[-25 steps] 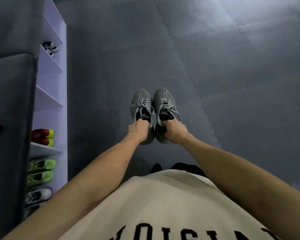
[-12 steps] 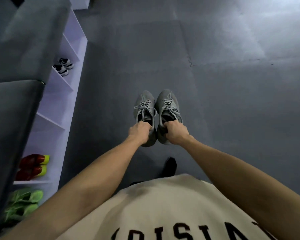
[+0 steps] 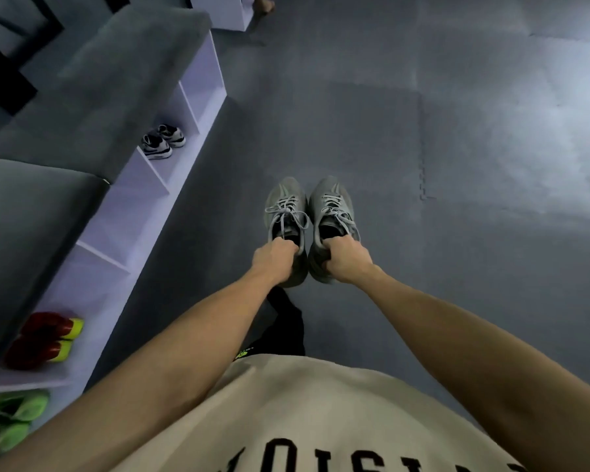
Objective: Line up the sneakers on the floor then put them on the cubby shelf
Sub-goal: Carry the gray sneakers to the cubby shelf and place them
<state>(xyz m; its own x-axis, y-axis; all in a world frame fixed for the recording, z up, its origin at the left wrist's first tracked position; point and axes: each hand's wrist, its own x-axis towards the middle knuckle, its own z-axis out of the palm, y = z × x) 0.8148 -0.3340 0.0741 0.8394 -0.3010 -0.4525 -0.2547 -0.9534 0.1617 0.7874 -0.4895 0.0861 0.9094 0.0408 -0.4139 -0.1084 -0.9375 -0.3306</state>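
Two grey sneakers with grey laces hang side by side above the grey floor, toes pointing away from me. My left hand [image 3: 274, 258] grips the heel collar of the left grey sneaker [image 3: 285, 207]. My right hand [image 3: 346, 258] grips the heel collar of the right grey sneaker [image 3: 331, 206]. The white cubby shelf [image 3: 198, 97] runs along the left, under grey cushions. Two of its middle compartments between the shoe pairs hold nothing.
In the cubbies sit a black-and-white pair [image 3: 164, 141], a red-and-yellow pair [image 3: 45, 340] and a green pair [image 3: 7, 417]. Grey cushions [image 3: 92, 83] top the shelf. Grey foam floor mats [image 3: 457, 131] stretch ahead and right. My dark trouser leg [image 3: 286, 321] is below the sneakers.
My view has swung left and up, bringing more of the cubby shelf into sight. Both hands keep the same grip on the grey sneakers, which stay centred in front of me.
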